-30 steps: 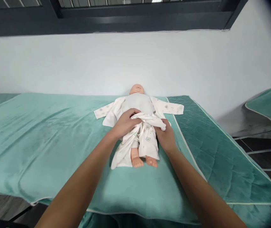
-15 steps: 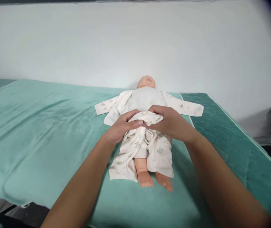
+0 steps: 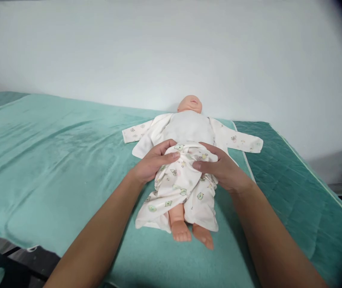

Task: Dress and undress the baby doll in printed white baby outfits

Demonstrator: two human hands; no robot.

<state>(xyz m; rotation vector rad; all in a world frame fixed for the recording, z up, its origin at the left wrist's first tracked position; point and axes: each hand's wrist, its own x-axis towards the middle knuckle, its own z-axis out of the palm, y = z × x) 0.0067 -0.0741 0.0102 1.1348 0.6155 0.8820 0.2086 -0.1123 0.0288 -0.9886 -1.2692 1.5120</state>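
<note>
A baby doll (image 3: 190, 104) lies on its back, head toward the wall, with a white top (image 3: 189, 126) whose patterned sleeves are spread to both sides. White patterned trousers (image 3: 173, 184) cover its legs, and both bare feet (image 3: 181, 231) stick out below. My left hand (image 3: 157, 160) pinches the waist of the trousers on the left side, thumb on top. On the right side my right hand (image 3: 215, 164) grips the same waist, thumb over the cloth and fingers behind it.
A light green cover (image 3: 54, 168) lies under the doll. To the right is a darker green quilted mat (image 3: 287, 188). A pale wall (image 3: 159, 52) stands behind. Dark items show at the lower left.
The trouser waist is spread wider and its front cloth lies flatter over the doll. My right hand has shifted slightly right and down, its thumb now on the cloth. The view has shifted slightly.
</note>
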